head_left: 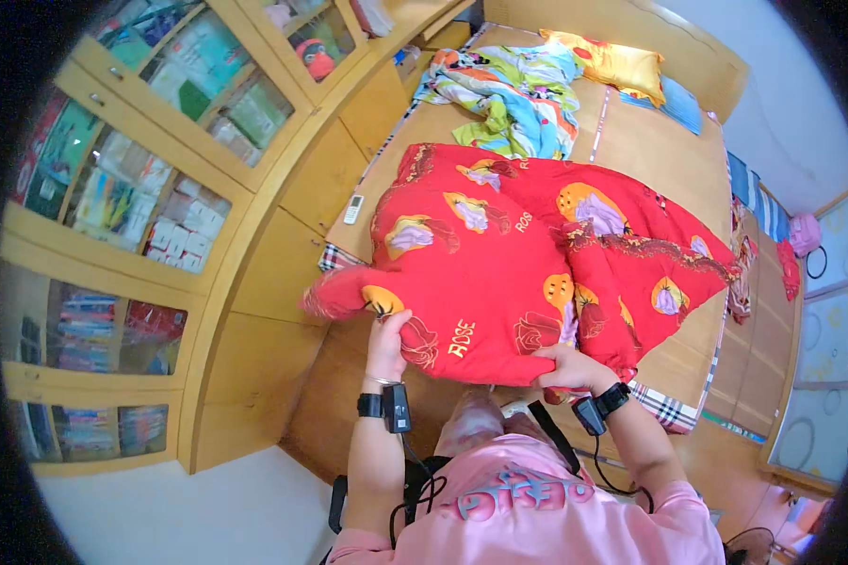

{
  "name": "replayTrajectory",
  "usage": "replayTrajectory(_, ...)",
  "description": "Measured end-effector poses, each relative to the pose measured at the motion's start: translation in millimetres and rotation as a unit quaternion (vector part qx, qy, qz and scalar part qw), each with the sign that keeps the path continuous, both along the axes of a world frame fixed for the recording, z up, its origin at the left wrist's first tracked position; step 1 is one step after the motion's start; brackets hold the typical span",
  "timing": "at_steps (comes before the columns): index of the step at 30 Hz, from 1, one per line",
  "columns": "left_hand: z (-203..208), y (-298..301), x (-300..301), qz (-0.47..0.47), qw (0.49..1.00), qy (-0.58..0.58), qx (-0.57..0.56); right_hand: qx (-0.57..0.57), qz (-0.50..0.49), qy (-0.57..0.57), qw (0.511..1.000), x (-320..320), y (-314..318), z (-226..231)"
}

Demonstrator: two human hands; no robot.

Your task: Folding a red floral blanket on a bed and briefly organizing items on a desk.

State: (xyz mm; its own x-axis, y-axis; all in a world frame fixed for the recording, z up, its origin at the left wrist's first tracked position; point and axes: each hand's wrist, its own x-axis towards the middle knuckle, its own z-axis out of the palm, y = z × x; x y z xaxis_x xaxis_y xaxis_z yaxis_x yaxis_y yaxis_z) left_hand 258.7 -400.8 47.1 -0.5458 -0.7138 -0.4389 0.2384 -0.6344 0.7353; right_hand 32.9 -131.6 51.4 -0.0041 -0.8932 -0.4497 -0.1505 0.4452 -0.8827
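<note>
A large red quilt (499,254) with rose and yellow-and-purple patterns lies partly folded over the bed, its near edge lifted toward me. My left hand (388,348) is closed round the quilt's near left corner, where a loose end looks blurred. Farther right along the same edge, my right hand (572,369) grips the cloth with the thumb on top. On the right the quilt is doubled over itself, with a dark patterned border across it. What lies beneath the quilt is hidden.
A crumpled multicoloured blanket (523,99), a yellow pillow (622,68) and a blue pillow (674,105) lie toward the headboard (622,28). A white remote control (353,209) rests at the bed's left edge. Wooden cabinets (226,221) with glass doors line the left side.
</note>
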Motion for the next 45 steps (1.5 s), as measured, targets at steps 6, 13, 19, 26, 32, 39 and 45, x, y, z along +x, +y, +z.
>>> replayTrajectory(6,32,25,46,0.027,0.998,0.051,0.009,-0.008,-0.014,-0.028,0.999,7,33,26)
replayTrajectory(13,83,55,56,0.045,0.995,0.088,-0.026,-0.042,0.002,-0.008,0.999,21,57,80)
replayTrajectory(19,96,56,44,0.045,0.99,0.117,-0.059,-0.011,-0.051,-0.058,0.997,19,79,102)
replayTrajectory(26,34,11,24,0.149,0.979,0.141,-0.011,-0.04,-0.033,0.229,0.972,25,69,65)
replayTrajectory(32,-43,-20,12,0.156,0.959,0.099,0.216,-0.048,-0.05,0.322,0.944,8,37,3)
replayTrajectory(39,-74,4,-124,-0.121,0.957,0.084,0.251,-0.056,-0.259,0.249,0.932,-51,-11,-71)
replayTrajectory(45,-152,-10,-201,-0.274,0.9,-0.102,0.323,-0.053,-0.187,0.225,0.955,-78,-103,-72)
